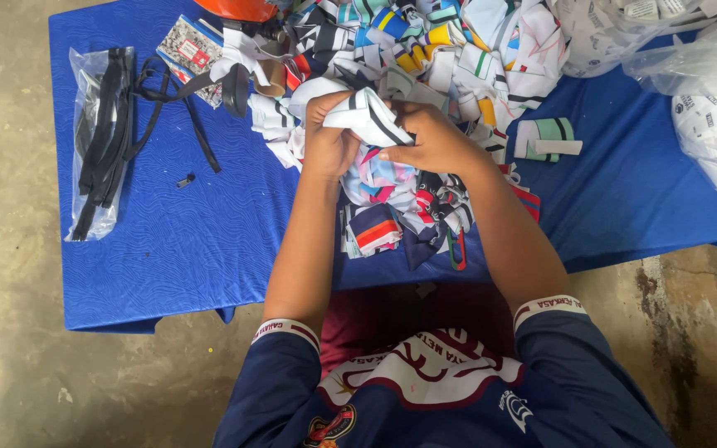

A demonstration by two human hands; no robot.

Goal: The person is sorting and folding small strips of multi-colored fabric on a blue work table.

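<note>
Both hands, left (327, 141) and right (433, 141), grip a white fabric piece (367, 116). Colourful scraps (425, 50) crowd the blue surface (209, 241) behind. Black straps (101, 141) lie bagged further left.

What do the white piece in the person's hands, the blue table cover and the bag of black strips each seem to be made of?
White piece: seemingly soft printed fabric, matte; it folds and creases between left hand and right hand.
Blue table cover: probably plastic or coated sheet; embossed wavy grain, slight sheen.
Bag: thin clear plastic film; glossy, wrinkled, see-through. The black strips inside look like woven tape, uncertain.
</note>
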